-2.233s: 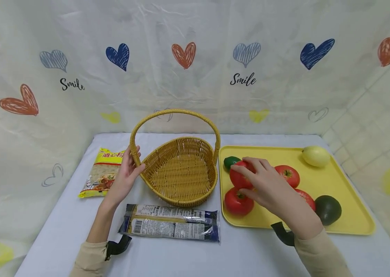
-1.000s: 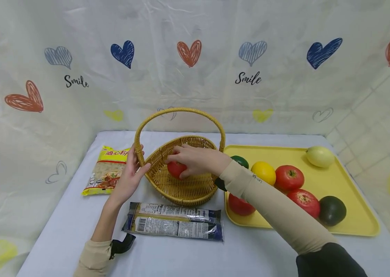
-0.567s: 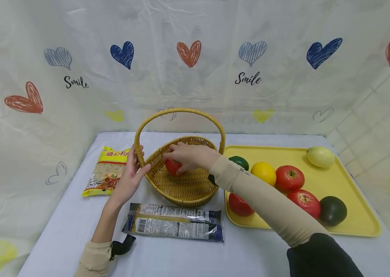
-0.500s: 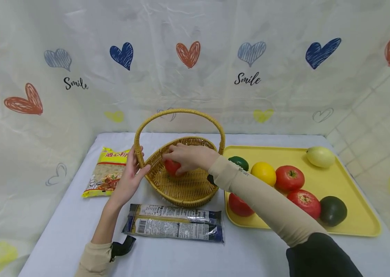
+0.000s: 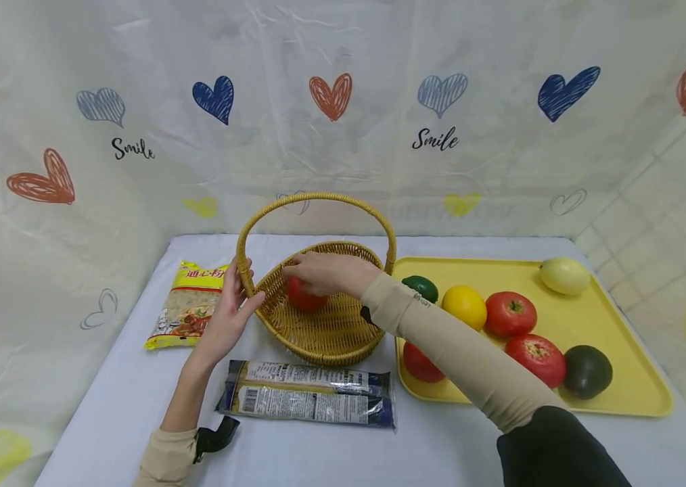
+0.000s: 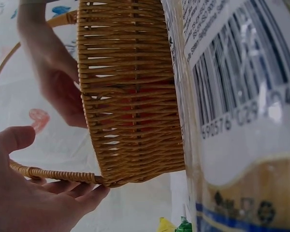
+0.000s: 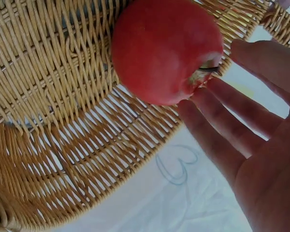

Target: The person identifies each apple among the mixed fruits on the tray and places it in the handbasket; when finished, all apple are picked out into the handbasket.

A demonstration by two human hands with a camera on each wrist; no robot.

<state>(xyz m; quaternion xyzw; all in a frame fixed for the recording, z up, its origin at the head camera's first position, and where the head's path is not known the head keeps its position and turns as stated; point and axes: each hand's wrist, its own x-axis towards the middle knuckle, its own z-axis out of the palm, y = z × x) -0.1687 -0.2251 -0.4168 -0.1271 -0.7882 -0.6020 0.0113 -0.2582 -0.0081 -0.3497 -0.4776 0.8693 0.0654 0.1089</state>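
Right grip (image 5: 331,272) is down inside the golden-brown woven wicker basket (image 5: 329,356). Fingers spread, thumb off to the side, no pinch. Fingertips sit at the stem end of a round, glossy red apple (image 7: 159,48); can't tell if they touch or are just off the skin. Apple is right under the right grip, against the weave, between both grips.

Left grip (image 5: 229,318) is spread at the foot of the arched wicker handle (image 5: 318,197): fingers laid against its outer side, thumb apart from it. Reads as steadying.

Right of the right grip, under the forearm: flat yellow rectangular tray (image 5: 611,331) with a round yellow lemon (image 5: 463,308) and more red fruit (image 5: 510,313). Just left of the left grip: yellow clear-fronted pasta bag (image 5: 187,308). Nearer the wearer than both grips: long dark-blue plastic noodle packets (image 5: 309,392) on the white-clothed surface (image 5: 434,446).

Step, my read: letting go of the apple in the basket. Next move calls for drawing the right grip out under the handle without rolling the apple, left grip bracing meanwhile.
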